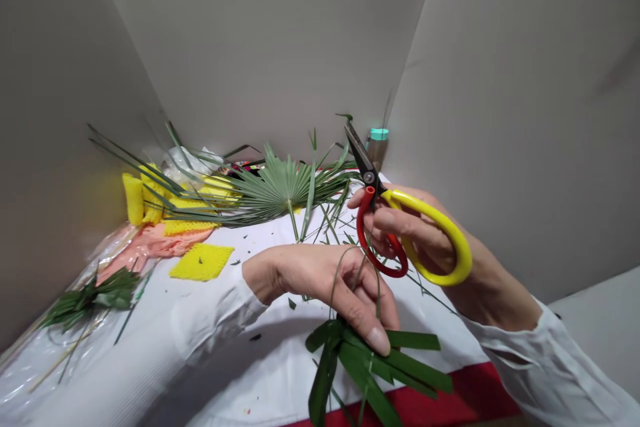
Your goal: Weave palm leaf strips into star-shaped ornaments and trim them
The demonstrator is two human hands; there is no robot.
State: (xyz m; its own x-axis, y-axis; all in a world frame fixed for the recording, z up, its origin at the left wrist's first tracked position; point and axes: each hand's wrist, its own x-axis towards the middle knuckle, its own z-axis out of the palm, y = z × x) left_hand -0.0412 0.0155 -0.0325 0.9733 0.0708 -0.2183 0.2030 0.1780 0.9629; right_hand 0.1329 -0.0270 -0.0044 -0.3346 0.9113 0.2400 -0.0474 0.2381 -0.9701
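My left hand (pixel 330 287) sits at the middle of the view and pinches a bunch of flat dark green leaf strips (pixel 370 360) between thumb and fingers. The strips fan out below the hand, and thin green stems curve up above it. My right hand (pixel 405 230) grips a pair of scissors (pixel 367 170) with one red and one yellow loop handle. The dark blades point up and look nearly shut, and they stand apart from the strips, above and behind my left hand.
A fan palm leaf (pixel 275 190) lies at the back of the white-covered table (pixel 270 240), among long green blades and scattered clippings. Yellow mesh pads (pixel 201 261), a pink cloth (pixel 155 241), a tied green leaf bundle (pixel 90 297) and a teal-capped bottle (pixel 379 137) stand about. Grey walls (pixel 250 47) close the back and sides.
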